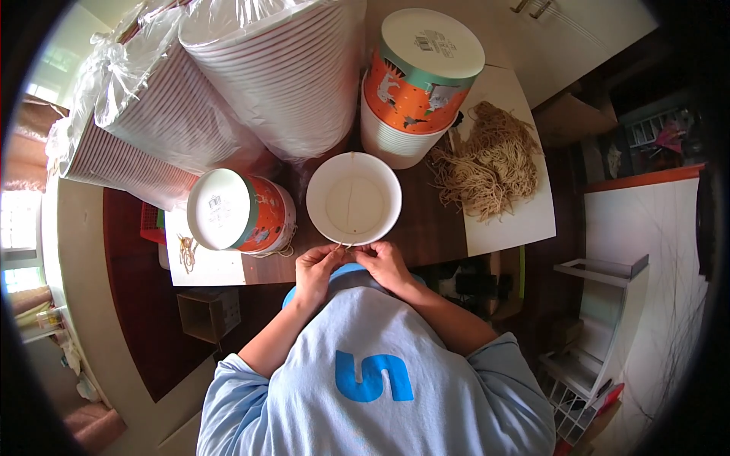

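A white paper bucket stands mouth up on the table in front of me. A thin beige cord runs across its inside from the far rim to the near one. At the near rim, my left hand has its fingers pinched together on the cord's end. Close beside it, my right hand is closed in a pinch at the same short piece of cord. The exact knot or loop between the fingertips is too small to make out.
Left of it is an upturned orange printed bucket near loose cord pieces. Behind stand tall plastic-wrapped bucket stacks and an upturned orange bucket on white ones. At right a tangled cord heap lies on a white board.
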A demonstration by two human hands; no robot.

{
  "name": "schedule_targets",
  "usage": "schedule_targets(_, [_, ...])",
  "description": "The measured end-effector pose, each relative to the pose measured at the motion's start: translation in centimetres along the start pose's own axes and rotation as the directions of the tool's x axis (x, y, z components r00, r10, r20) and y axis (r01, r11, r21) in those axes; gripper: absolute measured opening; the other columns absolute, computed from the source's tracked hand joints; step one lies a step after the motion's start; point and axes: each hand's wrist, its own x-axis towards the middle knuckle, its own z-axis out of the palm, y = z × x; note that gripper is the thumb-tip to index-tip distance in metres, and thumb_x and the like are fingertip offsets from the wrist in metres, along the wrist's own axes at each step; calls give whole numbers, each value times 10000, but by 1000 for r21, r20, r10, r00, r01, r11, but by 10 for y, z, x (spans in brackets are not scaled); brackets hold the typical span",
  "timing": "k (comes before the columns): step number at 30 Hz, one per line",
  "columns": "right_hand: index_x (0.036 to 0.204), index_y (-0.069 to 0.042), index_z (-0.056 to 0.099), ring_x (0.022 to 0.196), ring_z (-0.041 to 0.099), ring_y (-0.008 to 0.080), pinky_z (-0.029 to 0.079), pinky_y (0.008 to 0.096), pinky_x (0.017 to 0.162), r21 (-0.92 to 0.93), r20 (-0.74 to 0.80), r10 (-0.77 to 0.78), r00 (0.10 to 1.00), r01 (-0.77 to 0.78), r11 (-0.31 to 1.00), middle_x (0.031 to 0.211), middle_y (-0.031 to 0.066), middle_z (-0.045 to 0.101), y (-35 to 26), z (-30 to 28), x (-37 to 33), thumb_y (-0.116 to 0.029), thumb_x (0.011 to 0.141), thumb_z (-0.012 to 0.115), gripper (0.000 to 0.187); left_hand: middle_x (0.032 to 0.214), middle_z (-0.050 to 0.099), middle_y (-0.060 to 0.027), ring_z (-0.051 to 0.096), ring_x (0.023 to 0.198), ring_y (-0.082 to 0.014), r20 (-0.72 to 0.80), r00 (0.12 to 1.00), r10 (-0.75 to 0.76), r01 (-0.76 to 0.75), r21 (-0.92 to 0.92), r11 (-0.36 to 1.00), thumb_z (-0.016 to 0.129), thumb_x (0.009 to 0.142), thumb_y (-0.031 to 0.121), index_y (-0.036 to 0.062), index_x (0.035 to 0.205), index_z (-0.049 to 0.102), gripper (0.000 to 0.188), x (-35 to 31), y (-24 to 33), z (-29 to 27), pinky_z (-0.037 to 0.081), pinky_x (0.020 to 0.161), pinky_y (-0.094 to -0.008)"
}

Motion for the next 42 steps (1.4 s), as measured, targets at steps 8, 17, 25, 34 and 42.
schedule_targets(8, [850, 26, 655, 676, 642, 155, 501, 311, 651, -142, -60, -33, 998, 24, 990, 741, 131, 678, -11, -1, -1, -130, 778, 615, 177, 848, 664, -78, 630, 758, -143, -33, 999, -28, 27, -22, 999, 640, 866, 83, -22, 951, 643, 135, 1, -1, -1, 532, 745, -273])
schedule_targets(17, [824, 24, 647, 647, 645, 187, 495, 320, 615, -171, -200, -76, 977, 41, 984, 713, 155, 663, -13, 2, -4, -118, 787, 619, 149, 821, 661, -49, 608, 747, -103, 20, 1000, -21, 20, 42, 999, 647, 880, 137, -28, 958, 650, 183, -4, 3, -2, 497, 708, -232])
schedule_targets(25, [916, -42, 642, 790, 617, 298, 489, 387, 704, -656, 108, -339, 934, 324, 682, 885, 102, 630, -75, -12, -31, -172, 683, 755, 290, 813, 652, -23, 564, 726, -66, 113, 955, 273, -295, 391, 872, 619, 897, 97, -8, 910, 634, 106, -24, 28, 5, 459, 676, -208])
schedule_targets(34, [863, -94, 589, 812, 572, 238, 420, 372, 757, -424, 160, -651, 742, 647, 634, 881, 30, 605, -66, -1, -4, -109, 691, 721, 217, 772, 637, -37, 569, 707, -102, 169, 878, 448, -461, 553, 694, 643, 861, 52, 6, 860, 643, 46, -31, 49, 22, 454, 638, -228])
schedule_targets(42, [744, -112, 571, 794, 571, 234, 415, 371, 754, -479, 261, -620, 740, 657, 582, 787, 25, 596, -78, -3, -3, -75, 649, 669, 142, 725, 617, -75, 544, 669, -189, 286, 729, 621, -631, 633, 449, 672, 791, -7, 16, 761, 628, 58, -37, 70, 37, 419, 647, -287])
